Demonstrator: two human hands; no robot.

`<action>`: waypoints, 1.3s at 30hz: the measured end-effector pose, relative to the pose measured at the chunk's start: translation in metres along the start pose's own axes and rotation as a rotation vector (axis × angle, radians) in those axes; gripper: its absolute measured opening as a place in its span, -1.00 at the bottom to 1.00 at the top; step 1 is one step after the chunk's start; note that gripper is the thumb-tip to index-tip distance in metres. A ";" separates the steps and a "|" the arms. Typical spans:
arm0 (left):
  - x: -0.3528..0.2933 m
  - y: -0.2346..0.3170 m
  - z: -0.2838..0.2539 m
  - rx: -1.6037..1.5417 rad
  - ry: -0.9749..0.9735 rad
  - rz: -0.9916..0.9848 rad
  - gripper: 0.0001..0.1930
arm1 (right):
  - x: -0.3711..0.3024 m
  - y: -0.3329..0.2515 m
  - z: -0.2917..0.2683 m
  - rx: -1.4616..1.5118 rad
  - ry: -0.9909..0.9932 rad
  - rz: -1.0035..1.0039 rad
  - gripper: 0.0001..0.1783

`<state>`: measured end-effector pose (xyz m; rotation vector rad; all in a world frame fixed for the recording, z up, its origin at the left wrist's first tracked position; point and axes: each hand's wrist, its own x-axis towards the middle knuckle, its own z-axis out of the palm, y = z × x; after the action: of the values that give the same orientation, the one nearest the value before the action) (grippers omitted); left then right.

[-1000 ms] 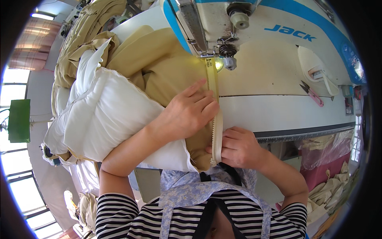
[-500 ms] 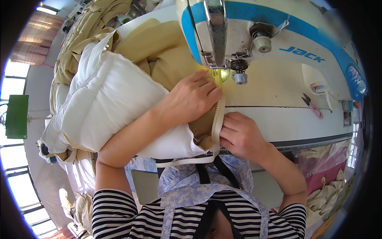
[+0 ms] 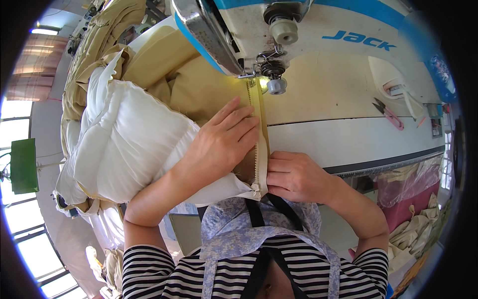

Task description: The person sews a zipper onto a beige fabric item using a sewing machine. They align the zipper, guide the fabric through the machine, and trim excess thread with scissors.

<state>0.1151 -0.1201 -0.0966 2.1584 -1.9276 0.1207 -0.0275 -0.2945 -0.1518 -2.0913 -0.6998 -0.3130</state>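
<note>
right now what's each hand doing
Left hand: open, flat on the tan fabric beside the zipper.
Right hand: closed, pinching the zipper's lower end.

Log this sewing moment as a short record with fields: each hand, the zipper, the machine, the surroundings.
left hand: flat, fingers spread, pressing tan fabric beside the zipper
right hand: pinching the zipper's near end at the table edge
zipper: cream tape, runs straight from the hands to the presser foot
sewing machine: white with blue trim, lamp lit at the needle
white padded bundle: under the left forearm
thread snips: pink-handled, on the table, right
</note>
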 end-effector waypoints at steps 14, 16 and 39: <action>0.005 -0.011 0.009 0.038 0.098 0.051 -0.77 | 0.009 0.001 -0.004 -0.004 -0.016 0.064 -0.79; 0.006 -0.021 0.013 0.053 0.115 0.073 -0.80 | 0.013 0.004 -0.005 -0.003 -0.028 0.093 -0.80; -0.004 -0.017 -0.003 0.094 -0.110 -0.091 -0.59 | 0.017 -0.012 0.013 0.110 -0.136 0.007 -0.82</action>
<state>0.1317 -0.1143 -0.0966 2.3554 -1.9130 0.0791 -0.0209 -0.2719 -0.1435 -2.0231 -0.7725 -0.1264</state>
